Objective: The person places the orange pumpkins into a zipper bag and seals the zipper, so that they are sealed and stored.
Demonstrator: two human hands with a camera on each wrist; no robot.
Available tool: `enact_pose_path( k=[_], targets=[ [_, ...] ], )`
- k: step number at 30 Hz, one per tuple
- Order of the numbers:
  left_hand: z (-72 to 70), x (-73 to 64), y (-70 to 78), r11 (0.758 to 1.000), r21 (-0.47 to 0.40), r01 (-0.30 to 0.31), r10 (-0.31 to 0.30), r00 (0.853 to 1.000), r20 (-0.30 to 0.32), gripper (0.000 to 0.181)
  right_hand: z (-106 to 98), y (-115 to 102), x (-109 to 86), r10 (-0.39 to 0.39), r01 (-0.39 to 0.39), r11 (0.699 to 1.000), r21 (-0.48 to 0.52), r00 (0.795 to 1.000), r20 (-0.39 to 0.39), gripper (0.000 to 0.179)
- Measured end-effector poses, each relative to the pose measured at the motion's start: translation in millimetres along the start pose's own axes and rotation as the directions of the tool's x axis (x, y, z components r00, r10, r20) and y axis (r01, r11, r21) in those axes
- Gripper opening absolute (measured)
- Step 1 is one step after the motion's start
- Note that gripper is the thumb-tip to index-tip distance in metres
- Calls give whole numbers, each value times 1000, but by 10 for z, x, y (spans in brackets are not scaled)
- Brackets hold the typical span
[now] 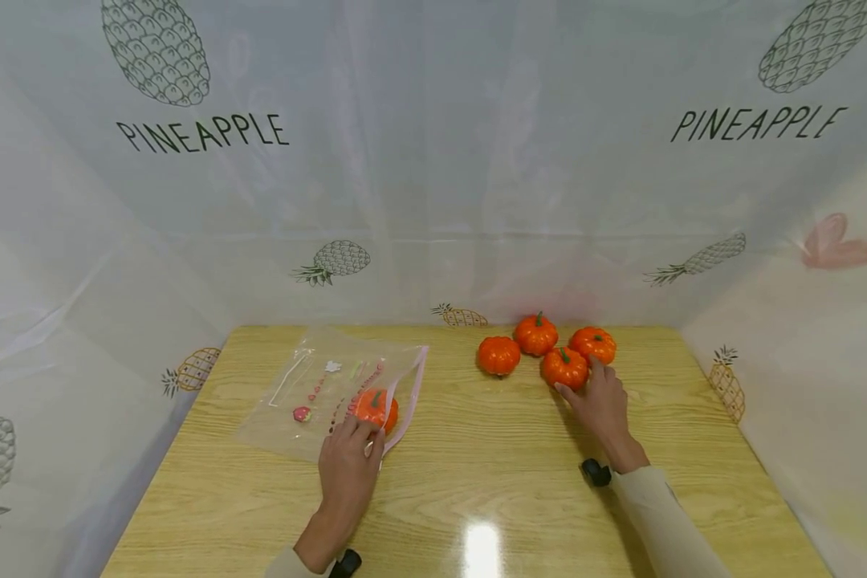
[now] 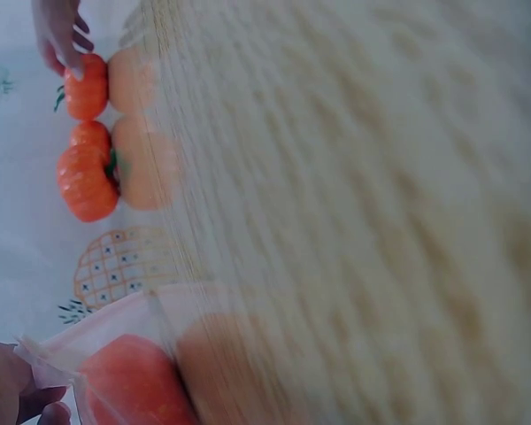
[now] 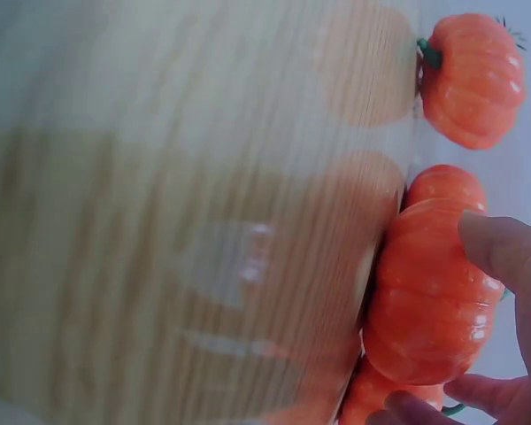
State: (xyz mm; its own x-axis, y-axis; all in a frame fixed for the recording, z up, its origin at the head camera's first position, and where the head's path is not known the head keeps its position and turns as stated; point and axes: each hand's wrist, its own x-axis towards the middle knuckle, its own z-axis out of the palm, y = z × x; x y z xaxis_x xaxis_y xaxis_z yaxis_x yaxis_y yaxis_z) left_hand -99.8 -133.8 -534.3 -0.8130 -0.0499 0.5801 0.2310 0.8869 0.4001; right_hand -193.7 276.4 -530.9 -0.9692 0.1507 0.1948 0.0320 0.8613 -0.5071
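My left hand (image 1: 348, 466) pinches the pink-edged mouth of a clear plastic zip bag (image 1: 282, 417) that lies flat on the left of the table. Just inside that mouth sits one small orange pumpkin (image 1: 370, 406), also visible through the film in the left wrist view. At the right, my right hand (image 1: 605, 409) spans the nearest pumpkin (image 1: 563, 368) of a group, thumb on one side and fingers on the other. The right wrist view shows the thumb (image 3: 496, 243) against its ribbed skin, with fingertips at the opposite side.
Three more pumpkins stand close by at the back edge: one at the left (image 1: 498, 356), one in the middle (image 1: 535, 335), and one at the right (image 1: 594, 345) beside my fingers. A pineapple-print sheet (image 1: 433, 177) hangs behind and around the wooden table (image 1: 477, 457).
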Motion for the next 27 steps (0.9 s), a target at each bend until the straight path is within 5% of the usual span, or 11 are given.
enact_pose_path(
  k=[12,27],
  targets=[
    [25,-16,-6,1000,0,1,-1,1000,6,16,24,26,13,28,-30,997,71,999,33,78],
    [29,-13,-28,1000,-3,-24,24,1000,-19,17,-36,-237,-346,-27,17,988,155,998,63,79]
  ],
)
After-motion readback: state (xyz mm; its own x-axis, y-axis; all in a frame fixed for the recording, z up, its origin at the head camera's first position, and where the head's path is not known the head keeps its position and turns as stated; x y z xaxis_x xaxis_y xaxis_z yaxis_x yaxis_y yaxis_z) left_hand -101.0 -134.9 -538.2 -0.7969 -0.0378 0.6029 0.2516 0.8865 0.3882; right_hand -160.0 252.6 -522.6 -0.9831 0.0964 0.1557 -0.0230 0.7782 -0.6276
